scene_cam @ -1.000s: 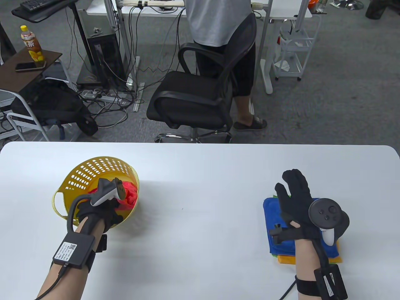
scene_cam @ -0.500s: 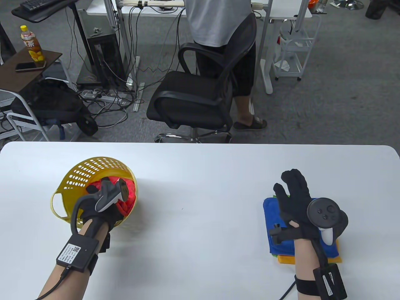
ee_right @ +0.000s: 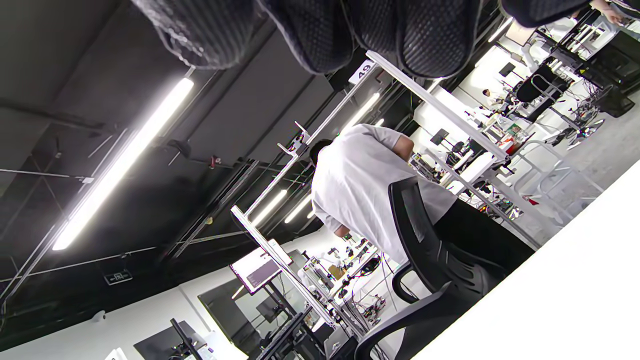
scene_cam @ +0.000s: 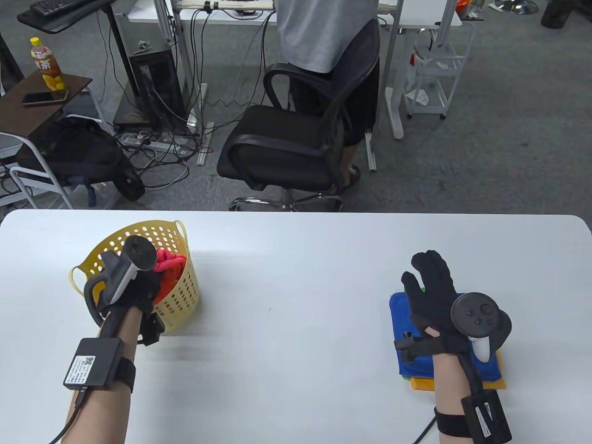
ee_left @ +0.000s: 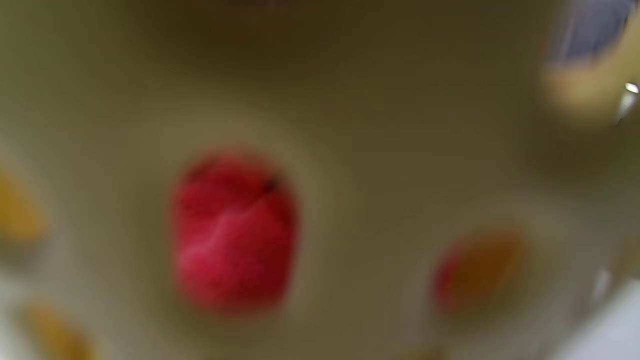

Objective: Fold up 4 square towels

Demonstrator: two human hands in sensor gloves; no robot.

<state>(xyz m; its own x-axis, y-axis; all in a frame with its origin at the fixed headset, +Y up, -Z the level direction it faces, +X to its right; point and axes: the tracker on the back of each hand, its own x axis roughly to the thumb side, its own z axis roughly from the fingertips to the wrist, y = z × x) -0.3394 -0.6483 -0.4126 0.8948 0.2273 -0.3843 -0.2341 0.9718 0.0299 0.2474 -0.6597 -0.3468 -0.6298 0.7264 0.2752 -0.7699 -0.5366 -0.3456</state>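
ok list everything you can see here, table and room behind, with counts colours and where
basket: 1, yellow, table left
towel in basket: 1, red, bunched up
folded towel stack: 1 pile, blue on top, orange and green edges below, table right
table: 1, white, foreground
office chair: 1, black, behind table
standing person: 1, grey shirt, behind chair
drink bottle: 1, yellow cap, side table far left
phone: 1, dark, beside bottle
backpack: 1, black, floor left
wire cart: 1, white, upper right
left hand: 1, black glove, at basket's near rim
right hand: 1, black glove, fingers spread above stack
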